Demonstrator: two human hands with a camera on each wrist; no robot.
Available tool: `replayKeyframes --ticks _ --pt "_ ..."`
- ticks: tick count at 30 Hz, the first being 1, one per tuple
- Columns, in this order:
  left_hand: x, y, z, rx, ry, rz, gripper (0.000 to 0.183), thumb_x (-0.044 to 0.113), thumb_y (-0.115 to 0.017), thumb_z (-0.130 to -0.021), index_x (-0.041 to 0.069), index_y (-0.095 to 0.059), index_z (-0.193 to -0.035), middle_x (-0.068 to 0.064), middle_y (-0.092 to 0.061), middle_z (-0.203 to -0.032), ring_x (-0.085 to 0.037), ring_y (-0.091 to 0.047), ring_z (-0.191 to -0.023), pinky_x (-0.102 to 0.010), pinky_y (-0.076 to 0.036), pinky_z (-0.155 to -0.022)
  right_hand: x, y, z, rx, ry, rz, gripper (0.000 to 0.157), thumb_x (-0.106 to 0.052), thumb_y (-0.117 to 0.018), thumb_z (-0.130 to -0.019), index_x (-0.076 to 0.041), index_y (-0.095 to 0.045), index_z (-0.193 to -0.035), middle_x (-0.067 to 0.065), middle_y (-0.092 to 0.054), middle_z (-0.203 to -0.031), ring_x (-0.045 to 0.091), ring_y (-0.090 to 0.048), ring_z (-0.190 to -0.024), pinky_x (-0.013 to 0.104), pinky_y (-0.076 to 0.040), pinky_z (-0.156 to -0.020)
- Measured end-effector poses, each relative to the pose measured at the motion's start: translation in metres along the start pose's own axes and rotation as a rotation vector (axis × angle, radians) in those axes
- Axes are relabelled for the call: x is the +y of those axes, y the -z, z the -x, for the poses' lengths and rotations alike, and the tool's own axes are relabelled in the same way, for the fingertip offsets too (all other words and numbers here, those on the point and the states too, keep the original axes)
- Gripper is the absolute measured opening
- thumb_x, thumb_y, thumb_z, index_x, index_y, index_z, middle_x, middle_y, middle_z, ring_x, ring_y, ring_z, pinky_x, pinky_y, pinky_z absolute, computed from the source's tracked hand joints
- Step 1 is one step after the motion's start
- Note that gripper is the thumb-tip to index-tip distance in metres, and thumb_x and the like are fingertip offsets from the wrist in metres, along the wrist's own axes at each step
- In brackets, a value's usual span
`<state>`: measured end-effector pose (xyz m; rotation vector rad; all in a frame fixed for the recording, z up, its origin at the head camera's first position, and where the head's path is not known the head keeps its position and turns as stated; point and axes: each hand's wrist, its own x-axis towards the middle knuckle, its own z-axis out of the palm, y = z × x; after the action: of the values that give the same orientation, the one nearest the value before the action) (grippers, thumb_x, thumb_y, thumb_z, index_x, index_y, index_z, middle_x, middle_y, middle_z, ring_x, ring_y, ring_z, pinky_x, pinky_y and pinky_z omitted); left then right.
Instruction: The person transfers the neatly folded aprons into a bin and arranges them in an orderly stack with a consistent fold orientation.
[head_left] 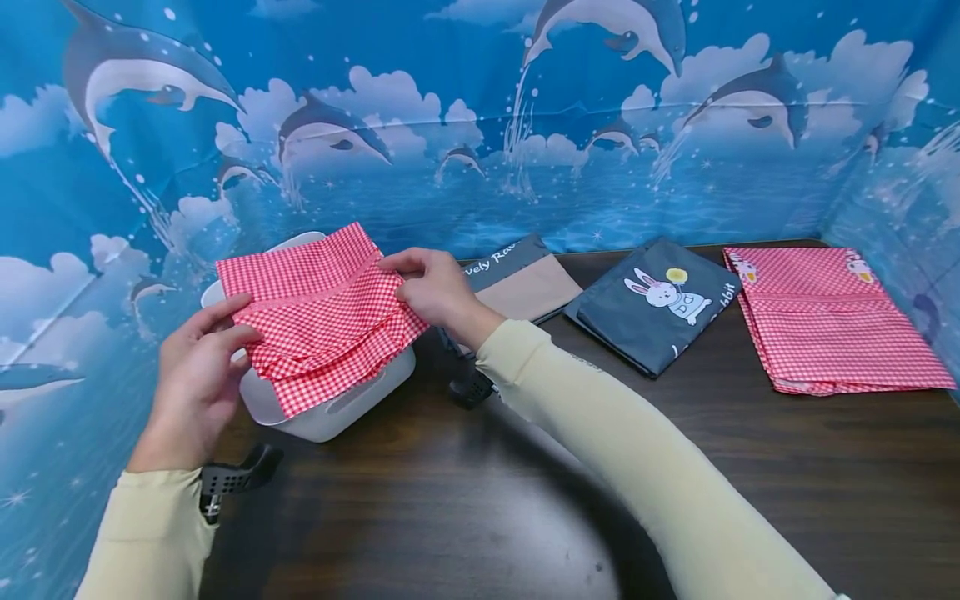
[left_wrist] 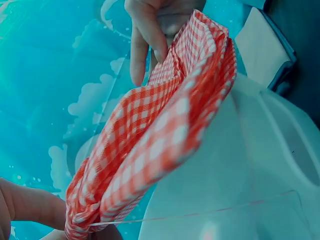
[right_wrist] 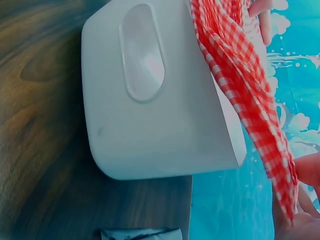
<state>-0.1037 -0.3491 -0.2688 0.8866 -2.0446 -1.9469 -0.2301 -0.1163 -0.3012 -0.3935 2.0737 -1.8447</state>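
Observation:
A red-and-white checked cloth [head_left: 322, 308], folded in layers, is held up over a white plastic bin [head_left: 330, 417]. My left hand [head_left: 198, 375] pinches its left edge between thumb and fingers. At the opposite edge, my right hand [head_left: 438, 292] pinches the cloth near its upper right corner. The left wrist view shows the layered folds of the checked cloth [left_wrist: 150, 135] edge-on above the bin [left_wrist: 200, 195]. In the right wrist view the bin's side wall [right_wrist: 150, 130] with its oval handle recess stands below the cloth. What lies inside the bin is hidden.
Right of the bin lie a grey-and-beige folded cloth [head_left: 525, 292], a dark grey folded cloth with a rabbit print [head_left: 645, 333] and another red checked folded cloth [head_left: 840, 325]. They rest on a dark wooden table [head_left: 420, 517]. A dolphin-print curtain [head_left: 480, 200] hangs behind.

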Motion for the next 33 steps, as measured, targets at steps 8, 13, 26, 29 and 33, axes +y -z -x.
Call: replayKeyframes --ticks 8,13,26,29,33 --pt "0.001 0.006 -0.009 0.004 0.031 0.045 0.061 0.012 -0.062 -0.108 0.029 -0.046 -0.164 0.015 -0.052 -0.139 -0.004 -0.052 -0.117 -0.013 -0.057 -0.079 0.003 -0.006 -0.003 -0.092 -0.042 -0.083 0.043 -0.006 -0.072 -0.101 -0.015 -0.07 -0.143 0.006 -0.066 -0.146 0.022 -0.064 -0.13 0.037 -0.058 -0.106" --pt "0.003 0.01 -0.014 0.008 0.041 0.061 0.063 0.013 -0.064 -0.107 0.031 -0.045 -0.164 0.013 -0.045 -0.156 -0.004 -0.05 -0.121 -0.013 -0.057 -0.08 0.007 -0.008 -0.005 -0.184 -0.018 -0.219 0.068 0.013 -0.067 -0.091 -0.01 -0.058 -0.155 0.008 -0.058 -0.158 0.024 -0.06 -0.139 0.038 -0.055 -0.111" --pt "0.0 0.015 -0.02 -0.014 0.049 0.061 0.065 0.015 -0.059 -0.11 0.037 -0.037 -0.167 0.013 -0.02 -0.18 -0.01 -0.037 -0.15 -0.034 -0.031 -0.13 0.015 -0.015 -0.008 -0.202 -0.013 -0.179 0.079 0.021 -0.057 -0.089 -0.013 -0.052 -0.159 0.005 -0.051 -0.165 0.019 -0.06 -0.134 0.027 -0.052 -0.09" --pt "-0.002 0.015 -0.021 -0.003 0.048 0.085 0.065 0.012 -0.058 -0.11 0.038 -0.038 -0.167 0.014 -0.02 -0.18 -0.01 -0.036 -0.152 -0.033 -0.031 -0.13 0.015 -0.017 -0.007 -0.201 -0.015 -0.18 0.078 0.021 -0.056 -0.089 -0.013 -0.052 -0.159 0.005 -0.051 -0.166 0.021 -0.058 -0.143 0.028 -0.053 -0.092" --pt "-0.003 0.016 -0.022 0.02 0.048 0.115 0.066 0.008 -0.058 -0.11 0.037 -0.04 -0.166 0.015 -0.022 -0.179 -0.009 -0.035 -0.154 -0.034 -0.03 -0.131 0.014 -0.018 -0.006 -0.199 -0.017 -0.19 0.077 0.021 -0.056 -0.09 -0.013 -0.052 -0.159 0.005 -0.051 -0.165 0.023 -0.058 -0.145 0.029 -0.055 -0.094"
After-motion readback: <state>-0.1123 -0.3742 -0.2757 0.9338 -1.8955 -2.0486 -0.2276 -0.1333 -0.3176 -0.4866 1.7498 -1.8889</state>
